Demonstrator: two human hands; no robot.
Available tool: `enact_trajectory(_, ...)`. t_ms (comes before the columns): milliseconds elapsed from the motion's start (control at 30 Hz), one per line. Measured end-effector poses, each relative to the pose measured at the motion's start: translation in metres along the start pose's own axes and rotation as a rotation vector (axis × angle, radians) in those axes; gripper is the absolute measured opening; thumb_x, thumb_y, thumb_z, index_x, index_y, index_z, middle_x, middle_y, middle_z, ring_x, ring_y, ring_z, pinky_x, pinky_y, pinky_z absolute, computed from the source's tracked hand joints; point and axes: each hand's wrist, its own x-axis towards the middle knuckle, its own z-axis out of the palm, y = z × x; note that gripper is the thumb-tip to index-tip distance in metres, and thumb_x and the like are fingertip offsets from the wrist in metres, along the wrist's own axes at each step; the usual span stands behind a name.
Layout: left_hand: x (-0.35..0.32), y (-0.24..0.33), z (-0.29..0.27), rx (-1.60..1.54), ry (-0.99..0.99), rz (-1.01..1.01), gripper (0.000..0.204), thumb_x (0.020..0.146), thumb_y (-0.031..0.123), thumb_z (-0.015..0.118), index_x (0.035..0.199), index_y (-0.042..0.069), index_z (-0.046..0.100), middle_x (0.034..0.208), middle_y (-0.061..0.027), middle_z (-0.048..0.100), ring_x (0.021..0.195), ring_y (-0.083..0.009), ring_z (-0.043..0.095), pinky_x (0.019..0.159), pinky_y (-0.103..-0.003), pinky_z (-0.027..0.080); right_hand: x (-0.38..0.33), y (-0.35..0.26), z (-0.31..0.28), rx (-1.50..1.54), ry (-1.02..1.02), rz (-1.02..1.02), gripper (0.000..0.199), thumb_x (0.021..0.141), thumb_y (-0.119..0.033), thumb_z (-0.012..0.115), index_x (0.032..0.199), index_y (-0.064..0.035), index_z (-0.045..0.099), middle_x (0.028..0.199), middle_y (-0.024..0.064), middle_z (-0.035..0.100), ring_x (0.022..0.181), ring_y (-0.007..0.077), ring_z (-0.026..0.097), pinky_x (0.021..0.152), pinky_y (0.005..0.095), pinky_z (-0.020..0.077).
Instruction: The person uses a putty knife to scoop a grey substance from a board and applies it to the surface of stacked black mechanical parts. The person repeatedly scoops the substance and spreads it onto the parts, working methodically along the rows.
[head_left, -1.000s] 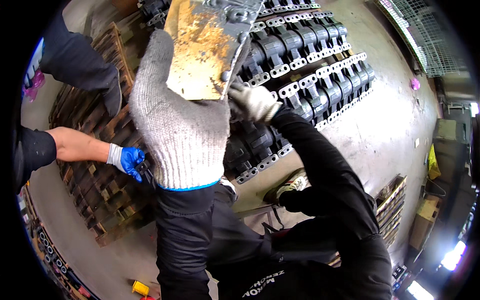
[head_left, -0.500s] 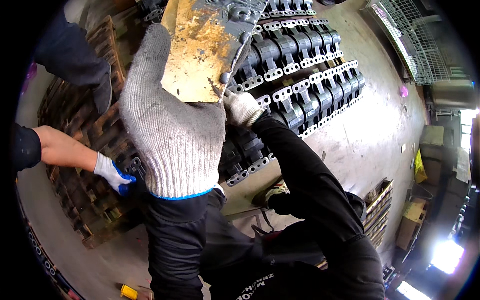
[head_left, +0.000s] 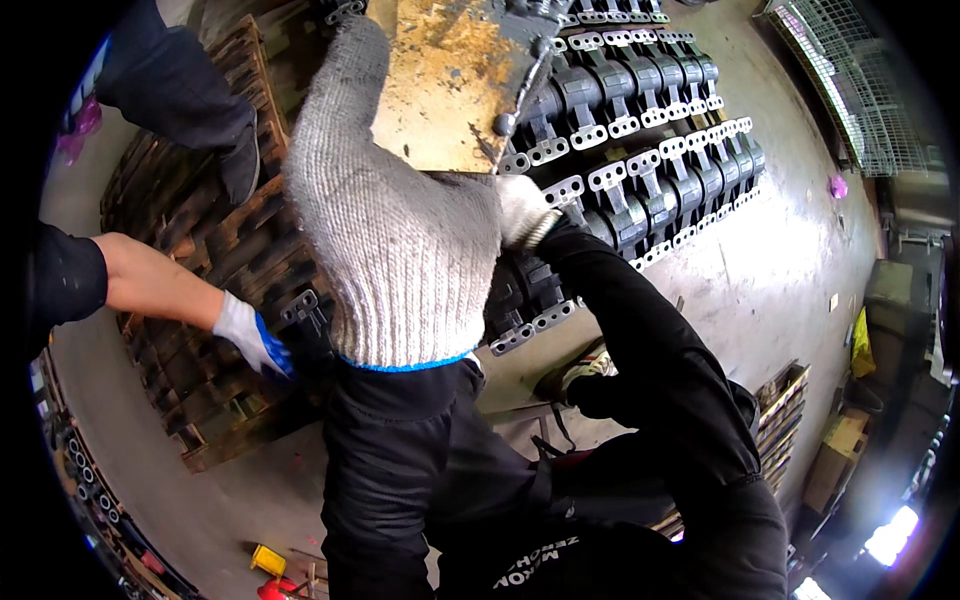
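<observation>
A flat cream board (head_left: pixel 430 110), stained brown and caked with dark grey paint or grease along its far and right sides, is gripped in my left hand (head_left: pixel 395 230). That hand wears a grey-white knit glove, with the thumb up along the board's left edge. My right hand (head_left: pixel 525 212), in a white knit glove, is at the board's lower right corner, just beside my left glove. Its fingers are hidden, so what it holds cannot be made out. Beyond lie rows of black rollers (head_left: pixel 655 85) with pale, holed metal end plates.
At left, another person's hand (head_left: pixel 250 335) in a blue-and-white glove reaches onto a stacked wooden pallet (head_left: pixel 200 390), beside a dark part; that person's shoe (head_left: pixel 240 165) is farther up. A wire mesh cage (head_left: pixel 860 90) stands far right. A yellow object (head_left: pixel 268 560) lies near lower left.
The whole view has shifted, so my hands, the board and the rollers appear farther right and slightly higher. My right hand's fingers are now more hidden. My left hand keeps hold of the board.
</observation>
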Motion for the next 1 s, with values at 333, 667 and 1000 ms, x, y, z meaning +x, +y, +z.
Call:
enact_trajectory(333, 0.001, -0.002, -0.007, 0.018, 0.000, 0.041, 0.048, 0.100, 0.018, 0.060, 0.140, -0.007, 0.048, 0.137, -0.0210, 0.058, 0.125, -0.0333, 0.060, 0.105, -0.048, 0.051, 0.015, -0.035, 0.028, 0.075, -0.050, -0.052, 0.041, 0.100, -0.038, 0.054, 0.127, -0.0080, 0.060, 0.113, 0.0184, 0.066, 0.083, 0.0404, 0.070, 0.071, 0.0487, 0.0581)
enact_trajectory(667, 0.000, 0.003, -0.011, 0.049, 0.001, 0.103, 0.047, 0.099, 0.015, 0.061, 0.139, -0.008, 0.048, 0.136, -0.0202, 0.059, 0.124, -0.0322, 0.061, 0.103, -0.045, 0.053, 0.012, -0.038, 0.032, 0.114, -0.034, -0.034, 0.042, 0.100, -0.039, 0.055, 0.128, -0.0087, 0.062, 0.115, 0.0166, 0.067, 0.085, 0.0398, 0.070, 0.073, 0.0480, 0.0588)
enact_trajectory(1000, 0.007, 0.023, 0.001, -0.128, -0.047, 0.027, 0.054, 0.105, 0.033, 0.053, 0.141, -0.006, 0.048, 0.136, -0.0197, 0.059, 0.127, -0.0359, 0.059, 0.105, -0.052, 0.051, -0.023, -0.043, -0.008, 0.199, 0.341, 0.061, 0.044, 0.090, -0.019, 0.065, 0.133, -0.0085, 0.061, 0.127, 0.0166, 0.066, 0.097, 0.0379, 0.071, 0.080, 0.0440, 0.0595)
